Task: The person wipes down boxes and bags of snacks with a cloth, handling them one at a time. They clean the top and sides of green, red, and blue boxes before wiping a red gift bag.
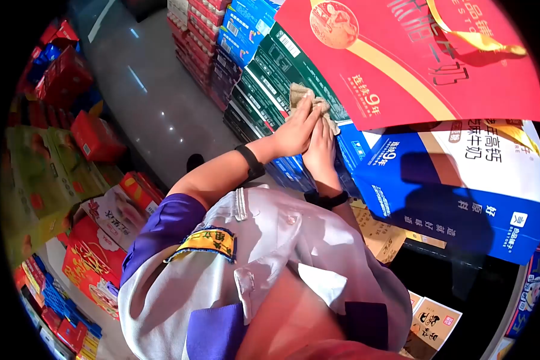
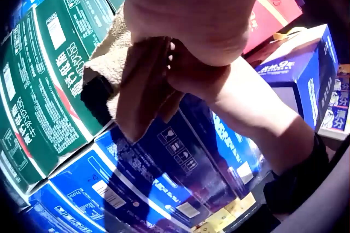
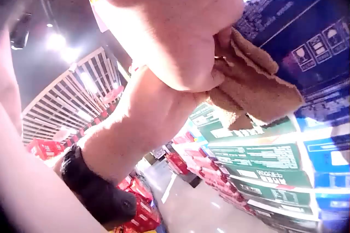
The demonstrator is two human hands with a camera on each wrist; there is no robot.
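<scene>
A beige-brown cloth is bunched against the side of stacked green and blue cartons. My left hand grips the cloth from the left, its fingers reaching over the folds. Close beside it, my right hand holds the cloth too, and the two hands overlap. In the right wrist view, a loose flap of the cloth sticks out past the fingers in front of a dark blue carton. Green cartons stand beside the cloth in the left wrist view. Part of the cloth is hidden under the hands.
A large red gift box and a blue-and-white box stand right of the hands. Red cartons are piled beyond the green stack. Across the shiny grey floor, more packages fill a display on the left.
</scene>
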